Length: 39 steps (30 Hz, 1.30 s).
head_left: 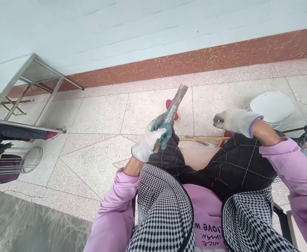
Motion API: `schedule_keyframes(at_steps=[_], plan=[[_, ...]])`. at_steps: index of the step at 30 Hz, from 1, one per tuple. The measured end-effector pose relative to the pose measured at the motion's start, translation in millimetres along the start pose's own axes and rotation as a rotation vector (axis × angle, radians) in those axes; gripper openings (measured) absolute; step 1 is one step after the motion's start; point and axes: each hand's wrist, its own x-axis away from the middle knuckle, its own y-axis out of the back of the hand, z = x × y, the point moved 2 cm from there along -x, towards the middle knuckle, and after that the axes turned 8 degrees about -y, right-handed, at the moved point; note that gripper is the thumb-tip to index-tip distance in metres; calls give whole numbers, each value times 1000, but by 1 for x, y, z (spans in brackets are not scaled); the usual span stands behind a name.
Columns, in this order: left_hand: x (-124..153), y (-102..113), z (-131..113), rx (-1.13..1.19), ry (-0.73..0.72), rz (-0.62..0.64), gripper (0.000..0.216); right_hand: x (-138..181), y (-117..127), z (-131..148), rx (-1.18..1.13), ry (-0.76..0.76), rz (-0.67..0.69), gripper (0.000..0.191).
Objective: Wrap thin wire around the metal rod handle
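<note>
My left hand, in a white glove with a green coated palm, is closed around a slanted, grey-brown stick. Silvery wire is wound in tight turns round the stick just above the fingers. The stick's top end looks flared and notched, and its lower end peeks out below the hand. Off to the right, my right hand hangs in the air in a similar glove, slightly blurred. Its fingers are curled together at the tips; whatever they hold is too thin or hidden to make out.
Black quilted cloth covers my knees, with a thin yellow rod beyond it. A white stool stands at right. Leftward are a metal-framed table, another person's leg and a wire basket. A wall with a red-brown base runs ahead.
</note>
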Motion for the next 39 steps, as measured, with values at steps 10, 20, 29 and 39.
schedule_keyframes(at_steps=[10,20,29,39], plan=[[-24,-17,-3,23,91,127,54,18,7,87,-440,368,-327,51],[-45,-17,9,-192,168,-42,57,-16,-24,26,-618,242,-378,35],[-88,-14,-26,-794,10,256,41,1,16,76,432,573,-398,36],[-121,-6,-13,-833,-629,-297,32,-46,44,54,282,211,-296,34]])
